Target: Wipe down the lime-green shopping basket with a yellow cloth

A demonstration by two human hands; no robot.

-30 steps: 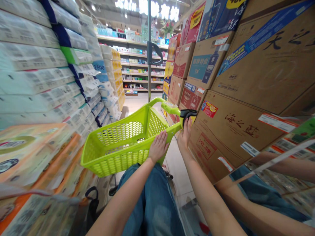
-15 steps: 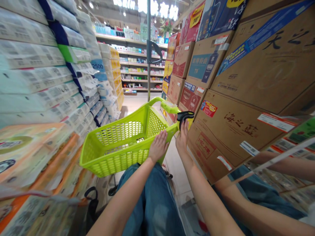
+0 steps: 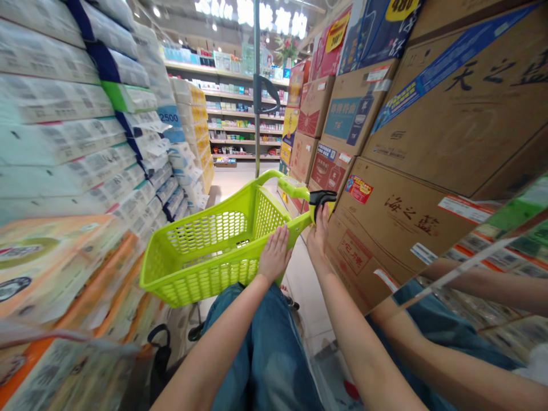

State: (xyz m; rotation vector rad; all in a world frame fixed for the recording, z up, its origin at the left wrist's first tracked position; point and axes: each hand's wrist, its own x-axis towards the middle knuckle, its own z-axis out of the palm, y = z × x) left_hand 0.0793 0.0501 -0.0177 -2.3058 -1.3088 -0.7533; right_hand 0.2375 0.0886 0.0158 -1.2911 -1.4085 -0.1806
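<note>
A lime green plastic shopping cart (image 3: pixel 205 251) stands in a narrow aisle in front of me. My left hand (image 3: pixel 275 254) lies flat on the cart's near rim with the fingers stretched out. Just to the right, my right hand (image 3: pixel 319 235) rests on the cart's handle next to its black grip (image 3: pixel 322 197), fingers laid along it. Neither hand holds a separate object.
Stacked packs of tissue paper (image 3: pixel 64 142) wall the left side. Large brown cartons (image 3: pixel 406 188) are piled on the right, close to the cart handle. A grey pole (image 3: pixel 257 85) rises beyond the cart. Store shelves (image 3: pixel 240 114) stand at the aisle's far end.
The cart and both hands have shifted slightly; the right hand slid up a little toward the black grip. The view has crept forward along the aisle.
</note>
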